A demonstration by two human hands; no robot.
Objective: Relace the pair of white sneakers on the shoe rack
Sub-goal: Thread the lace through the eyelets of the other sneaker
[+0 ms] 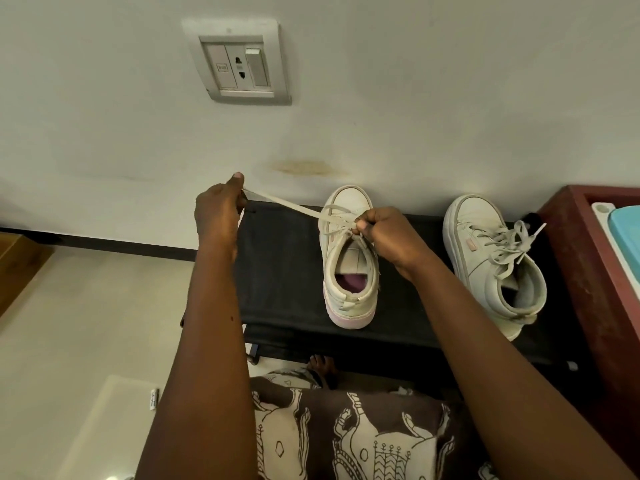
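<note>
Quick tally from the head cam: two white sneakers, the middle sneaker [349, 271] and the right-side sneaker [491, 268], and one black shoe rack [280, 271]. The person has two hands in shot, left hand [218, 216] and right hand [384, 237]. Two laces, one pulled lace [284, 202] and one tied lace [509, 244]. Then it's singles: one wall socket plate [239, 62], one reddish cabinet [568, 237], one teal lid [627, 230], one bare foot [320, 365], one small white tube [154, 398]

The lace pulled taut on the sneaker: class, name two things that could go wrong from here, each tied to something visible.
1. The left hand holds the lace taut sideways while the right hand only pinches it at the eyelets; the sneaker might tip or slide on the rack.
2. Drawn that far left, the lace ends could finish uneven.
</note>
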